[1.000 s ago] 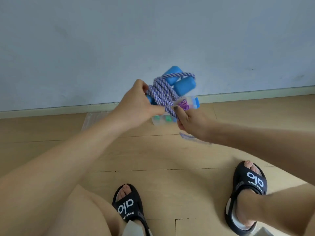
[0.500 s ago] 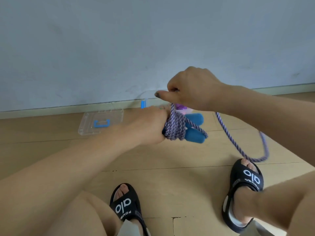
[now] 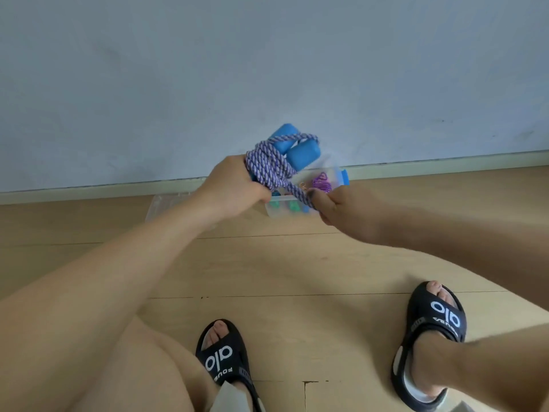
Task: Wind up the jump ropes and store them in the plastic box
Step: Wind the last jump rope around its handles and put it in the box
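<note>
A purple-and-white braided jump rope (image 3: 269, 169) is coiled around its two blue handles (image 3: 298, 151), which point up and to the right. My left hand (image 3: 234, 190) grips this bundle in the air. My right hand (image 3: 334, 203) pinches the free rope end and holds it taut down to the right of the coil. Behind both hands, on the floor by the wall, stands the clear plastic box (image 3: 335, 176) with a blue latch; a purple coiled rope (image 3: 320, 182) and green and blue pieces lie in it.
The clear box lid (image 3: 157, 208) lies flat on the wooden floor, left of the box, mostly hidden by my left arm. A grey wall and a pale baseboard (image 3: 445, 163) run across the back. My feet in black slides (image 3: 433, 325) stand on the floor below.
Half a second ago my right hand was above the bundle with a long slack loop hanging right. The bundle is now raised, handles pointing up, and my right hand is low, pulling the end taut.
</note>
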Available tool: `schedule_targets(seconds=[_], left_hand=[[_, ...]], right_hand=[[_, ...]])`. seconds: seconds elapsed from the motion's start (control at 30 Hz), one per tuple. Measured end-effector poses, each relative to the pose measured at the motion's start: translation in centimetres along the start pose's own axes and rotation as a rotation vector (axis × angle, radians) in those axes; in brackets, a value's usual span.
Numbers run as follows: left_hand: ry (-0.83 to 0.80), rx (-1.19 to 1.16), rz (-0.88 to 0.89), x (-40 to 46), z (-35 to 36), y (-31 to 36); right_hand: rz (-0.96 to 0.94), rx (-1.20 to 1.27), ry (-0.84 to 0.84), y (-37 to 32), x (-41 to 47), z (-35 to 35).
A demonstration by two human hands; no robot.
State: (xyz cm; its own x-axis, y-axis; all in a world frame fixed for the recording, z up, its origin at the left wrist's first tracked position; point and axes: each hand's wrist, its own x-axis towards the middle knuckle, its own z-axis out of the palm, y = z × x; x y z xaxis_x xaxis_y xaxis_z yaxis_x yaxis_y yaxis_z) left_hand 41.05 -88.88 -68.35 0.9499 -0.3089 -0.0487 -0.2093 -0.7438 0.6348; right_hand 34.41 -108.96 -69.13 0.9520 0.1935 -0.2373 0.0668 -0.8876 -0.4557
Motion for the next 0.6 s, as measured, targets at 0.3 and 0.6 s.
schedule_targets(seconds=[0.3, 0.6], left_hand=[[-0.196, 0.433, 0.033, 0.3, 3.7, -0.2], [-0.22, 0.424, 0.357, -3.5, 4.5, 3.6]], right_hand=[[-0.333, -0.304, 0.166, -3.2, -0.7, -3.7], [-0.143, -0.103, 0.212, 1.8, 3.4, -4.7]])
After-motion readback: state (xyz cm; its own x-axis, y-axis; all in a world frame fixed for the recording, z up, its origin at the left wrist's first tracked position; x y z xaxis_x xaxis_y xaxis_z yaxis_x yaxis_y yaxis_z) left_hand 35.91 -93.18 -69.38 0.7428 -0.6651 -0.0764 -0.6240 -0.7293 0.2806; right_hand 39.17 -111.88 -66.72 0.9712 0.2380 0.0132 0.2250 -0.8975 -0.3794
